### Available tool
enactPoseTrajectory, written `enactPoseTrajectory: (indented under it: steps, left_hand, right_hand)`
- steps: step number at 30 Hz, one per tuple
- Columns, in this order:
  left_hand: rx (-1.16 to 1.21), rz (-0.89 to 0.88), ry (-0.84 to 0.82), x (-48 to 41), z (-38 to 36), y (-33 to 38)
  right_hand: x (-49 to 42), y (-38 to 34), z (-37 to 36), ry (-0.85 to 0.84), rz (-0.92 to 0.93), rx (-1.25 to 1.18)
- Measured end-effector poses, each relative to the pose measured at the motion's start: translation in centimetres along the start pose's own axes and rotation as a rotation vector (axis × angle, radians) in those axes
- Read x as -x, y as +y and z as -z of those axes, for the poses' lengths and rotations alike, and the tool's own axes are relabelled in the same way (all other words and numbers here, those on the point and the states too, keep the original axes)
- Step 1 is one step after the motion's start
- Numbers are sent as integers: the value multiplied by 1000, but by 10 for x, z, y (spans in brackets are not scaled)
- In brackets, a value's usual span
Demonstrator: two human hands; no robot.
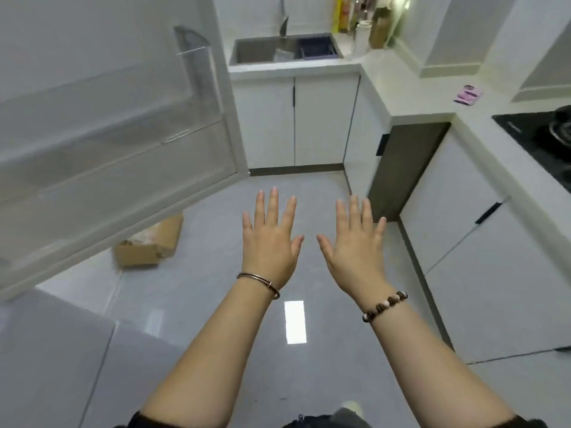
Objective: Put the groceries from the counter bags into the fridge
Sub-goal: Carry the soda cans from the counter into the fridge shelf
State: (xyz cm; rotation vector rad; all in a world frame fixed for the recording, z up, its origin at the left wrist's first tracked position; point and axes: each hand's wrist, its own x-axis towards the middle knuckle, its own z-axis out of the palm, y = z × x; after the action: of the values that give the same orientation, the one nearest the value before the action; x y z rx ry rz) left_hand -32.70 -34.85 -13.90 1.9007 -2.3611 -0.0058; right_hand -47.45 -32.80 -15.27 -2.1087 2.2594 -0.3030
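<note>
Fridge door (pixel 61 32) is hanging open at left, showing clear plastic shelves (pixel 139 156). Left hand (pixel 268 242) and right hand (pixel 355 245) are hovering over the floor (pixel 200 304), fingers spread, holding nothing.

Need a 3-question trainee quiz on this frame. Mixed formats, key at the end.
1. True or false: the left hand holds a grocery item.
2. Multiple choice: where is the cardboard box? A) on the counter; B) on the floor by the open fridge door; C) in the sink.
3. Short answer: which wrist wears the beaded bracelet?

Key: 1 false, it is spread flat and empty, as is the right hand; 2 B; 3 right.
</note>
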Motion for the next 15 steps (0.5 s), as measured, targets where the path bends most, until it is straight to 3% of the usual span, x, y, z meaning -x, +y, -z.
enactPoseTrajectory:
  steps: [7, 15]
  left_hand:
    - [61, -286, 12, -64, -21, 179]
    - [141, -654, -15, -90, -35, 340]
  right_hand:
    - [-1, 174, 32, 84, -291, 45]
    - [43, 311, 58, 181, -662, 72]
